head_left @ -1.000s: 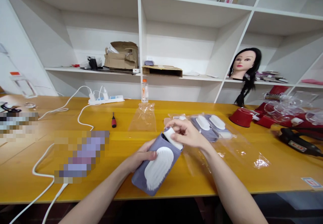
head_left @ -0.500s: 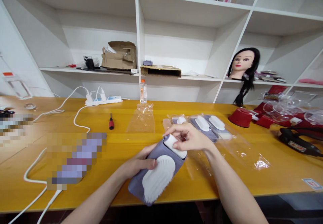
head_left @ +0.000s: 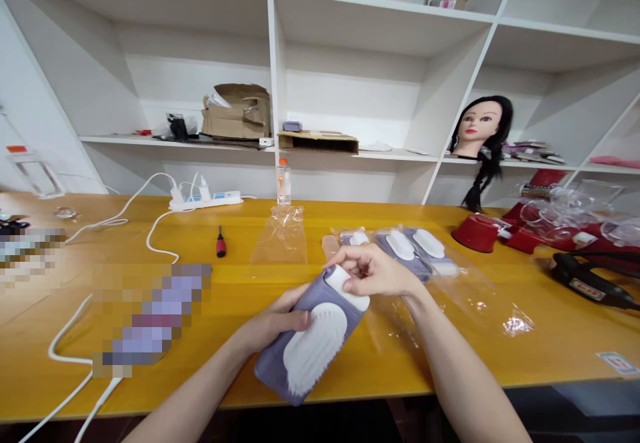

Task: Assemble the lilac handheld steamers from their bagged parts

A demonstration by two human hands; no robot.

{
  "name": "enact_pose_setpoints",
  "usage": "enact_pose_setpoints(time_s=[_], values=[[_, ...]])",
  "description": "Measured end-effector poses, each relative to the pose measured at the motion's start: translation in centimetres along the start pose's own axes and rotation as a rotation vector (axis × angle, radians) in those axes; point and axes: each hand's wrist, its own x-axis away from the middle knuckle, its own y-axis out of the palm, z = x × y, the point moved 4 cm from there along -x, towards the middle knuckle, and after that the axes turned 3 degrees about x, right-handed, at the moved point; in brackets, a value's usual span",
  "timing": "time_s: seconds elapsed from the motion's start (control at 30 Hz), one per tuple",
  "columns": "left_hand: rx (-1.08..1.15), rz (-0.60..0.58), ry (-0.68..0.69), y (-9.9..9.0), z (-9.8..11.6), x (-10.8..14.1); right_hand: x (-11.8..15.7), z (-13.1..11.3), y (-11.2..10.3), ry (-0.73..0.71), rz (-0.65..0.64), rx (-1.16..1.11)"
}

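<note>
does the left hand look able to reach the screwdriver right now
Probably not yet: the left hand is holding the purple brush, though nothing seems to block its way to the screwdriver.

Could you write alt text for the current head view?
A person's left hand grips a purple case with a white bristled oval while the right hand touches its white end piece, above a yellow table. Similar items lie beyond.
</note>
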Motion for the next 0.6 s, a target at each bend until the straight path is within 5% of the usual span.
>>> enact_pose_setpoints(time_s=[0.2, 0.6], values=[[-0.015, 0.017, 0.014, 0.0, 0.1, 0.0, 0.7, -1.2, 0.0, -0.085, 0.093, 0.375], [-0.024, 0.081, 0.095, -0.1, -0.1, -0.1, 0.7, -2.7, 0.6, -0.119, 0.026, 0.504]])
